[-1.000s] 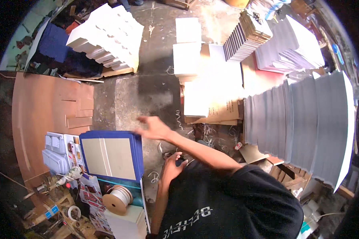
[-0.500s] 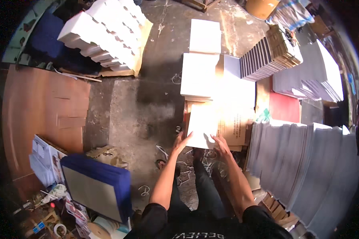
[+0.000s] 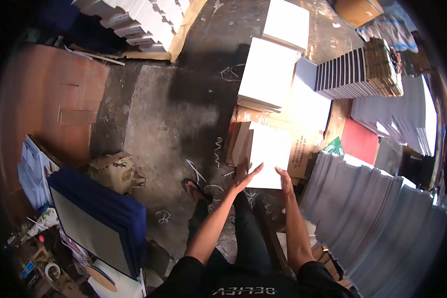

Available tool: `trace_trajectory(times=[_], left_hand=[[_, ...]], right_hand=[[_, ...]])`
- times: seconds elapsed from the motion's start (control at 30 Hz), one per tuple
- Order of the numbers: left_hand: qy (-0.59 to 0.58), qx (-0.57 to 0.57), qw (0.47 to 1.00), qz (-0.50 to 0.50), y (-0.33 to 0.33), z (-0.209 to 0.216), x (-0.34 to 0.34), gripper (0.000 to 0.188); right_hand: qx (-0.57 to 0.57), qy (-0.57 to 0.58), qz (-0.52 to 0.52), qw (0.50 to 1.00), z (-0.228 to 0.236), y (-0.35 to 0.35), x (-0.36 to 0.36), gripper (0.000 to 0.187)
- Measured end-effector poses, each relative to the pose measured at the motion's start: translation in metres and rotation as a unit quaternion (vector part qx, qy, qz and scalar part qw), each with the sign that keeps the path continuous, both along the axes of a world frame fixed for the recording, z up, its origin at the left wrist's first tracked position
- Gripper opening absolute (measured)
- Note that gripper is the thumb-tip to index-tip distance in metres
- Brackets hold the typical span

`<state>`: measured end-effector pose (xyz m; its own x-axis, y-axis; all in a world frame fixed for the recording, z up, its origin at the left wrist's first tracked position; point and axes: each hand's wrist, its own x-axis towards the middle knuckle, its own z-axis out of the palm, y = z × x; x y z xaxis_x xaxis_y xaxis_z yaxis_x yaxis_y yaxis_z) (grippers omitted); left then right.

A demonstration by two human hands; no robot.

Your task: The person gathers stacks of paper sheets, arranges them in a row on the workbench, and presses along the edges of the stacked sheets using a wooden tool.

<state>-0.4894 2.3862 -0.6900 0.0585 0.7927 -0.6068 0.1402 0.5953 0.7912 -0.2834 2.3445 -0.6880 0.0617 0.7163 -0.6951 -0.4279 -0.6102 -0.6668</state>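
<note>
A white rectangular stack of sheets (image 3: 269, 154) lies in front of me over a brown cardboard surface (image 3: 300, 158). My left hand (image 3: 247, 177) is closed on its near left edge, thumb on the top face and the other fingers mostly hidden at the side. At the near right corner, my right hand (image 3: 286, 183) grips the edge, its thumb toward the top. The stack's left side shows in shadow, so it has some thickness. Just beyond stands a taller white stack (image 3: 267, 72), with another white stack (image 3: 286, 24) behind it.
Grey sheet stacks (image 3: 372, 213) rise close on my right. Dark-and-white striped stacked pieces (image 3: 340, 73) stand at the far right. To my left are a blue-edged panel stack (image 3: 97, 218) and brown boards (image 3: 59, 109). Loose white strips (image 3: 196, 171) litter the floor near my feet.
The view has shifted, and most surroundings sit farther left or higher. The held stack is turned slightly and now shows its thick left side. Both hands are still on it.
</note>
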Motion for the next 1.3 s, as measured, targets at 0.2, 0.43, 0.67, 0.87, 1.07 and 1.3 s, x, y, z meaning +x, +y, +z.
trace_trajectory(times=[0.2,0.43,0.67,0.87,1.07,1.3], left_hand=[[-0.012,-0.003,0.999,-0.033,-0.022,-0.001,-0.003,0.094],[-0.041,-0.074,0.992,-0.097,-0.047,0.010,-0.022,0.117],[-0.120,-0.047,0.992,0.001,-0.109,0.167,-0.032,0.113],[-0.051,0.057,0.997,0.001,-0.132,0.358,-0.063,0.098],[0.004,0.226,0.959,0.173,-0.207,0.452,-0.113,0.096],[-0.013,0.300,0.885,0.355,-0.337,0.497,-0.212,0.093]], right_hand=[[-0.010,0.075,0.099,0.992,0.027,0.002,0.016,0.055],[-0.068,-0.006,0.022,0.997,0.072,-0.048,0.005,0.034],[-0.001,-0.063,0.167,0.984,0.167,-0.098,0.062,0.040],[0.076,-0.068,0.397,0.912,0.257,-0.020,0.121,0.036],[0.106,0.001,0.430,0.896,0.294,0.027,0.061,0.038],[0.234,-0.077,0.534,0.809,0.476,-0.095,-0.218,0.072]])
